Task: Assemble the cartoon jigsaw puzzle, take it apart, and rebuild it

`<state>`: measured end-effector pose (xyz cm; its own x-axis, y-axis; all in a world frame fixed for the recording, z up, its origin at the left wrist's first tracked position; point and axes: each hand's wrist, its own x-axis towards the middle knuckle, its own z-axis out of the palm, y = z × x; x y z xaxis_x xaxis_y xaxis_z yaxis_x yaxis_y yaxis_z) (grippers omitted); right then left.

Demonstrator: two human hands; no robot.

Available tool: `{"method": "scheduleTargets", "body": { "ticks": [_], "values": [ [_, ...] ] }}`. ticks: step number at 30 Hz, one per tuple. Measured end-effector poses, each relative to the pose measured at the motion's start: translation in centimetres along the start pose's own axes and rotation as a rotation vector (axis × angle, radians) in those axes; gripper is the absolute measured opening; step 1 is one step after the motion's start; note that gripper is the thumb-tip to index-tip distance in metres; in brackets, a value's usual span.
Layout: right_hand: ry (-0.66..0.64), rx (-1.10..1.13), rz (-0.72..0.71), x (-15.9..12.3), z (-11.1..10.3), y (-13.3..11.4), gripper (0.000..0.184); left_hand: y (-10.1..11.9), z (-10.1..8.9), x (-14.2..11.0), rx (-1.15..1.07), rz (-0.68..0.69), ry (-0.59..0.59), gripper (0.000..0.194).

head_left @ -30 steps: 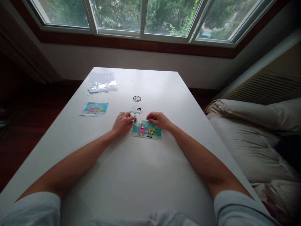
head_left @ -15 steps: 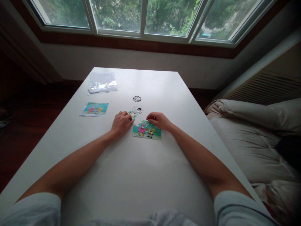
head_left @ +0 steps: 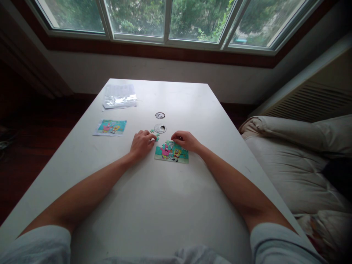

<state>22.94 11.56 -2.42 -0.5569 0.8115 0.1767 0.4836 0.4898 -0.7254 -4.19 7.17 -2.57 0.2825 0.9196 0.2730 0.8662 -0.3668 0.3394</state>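
Observation:
A partly assembled jigsaw puzzle [head_left: 172, 153] with cartoon figures on a teal background lies flat on the white table; its upper edge is uneven. Just left of that edge are several small loose green puzzle pieces [head_left: 157, 138]. My left hand [head_left: 142, 143] rests palm down beside them, its index finger stretched out to touch them. Over the puzzle's upper right corner is my right hand [head_left: 186, 140], thumb and fingers drawn together and covering part of the puzzle. Whatever may be between those fingertips is hidden.
Beyond the pieces lie two round discs, a silvery one [head_left: 160, 128] and a dark-rimmed one [head_left: 160, 115]. A matching picture sheet [head_left: 112, 127] lies to the left, with a clear plastic packet [head_left: 120, 97] behind it. A beige padded seat [head_left: 277, 157] stands right of the table.
My left index finger has straightened and shifted slightly right and up onto the loose pieces, which have moved a little. My right hand and the puzzle hold almost still.

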Motion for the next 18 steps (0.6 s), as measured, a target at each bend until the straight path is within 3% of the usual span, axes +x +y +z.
{"method": "scheduleTargets", "body": {
  "ticks": [18],
  "values": [
    [0.004, -0.027, -0.024, 0.09, 0.22, 0.23, 0.017, 0.01, 0.74, 0.40, -0.072, 0.072, 0.011, 0.009]
  ]
}}
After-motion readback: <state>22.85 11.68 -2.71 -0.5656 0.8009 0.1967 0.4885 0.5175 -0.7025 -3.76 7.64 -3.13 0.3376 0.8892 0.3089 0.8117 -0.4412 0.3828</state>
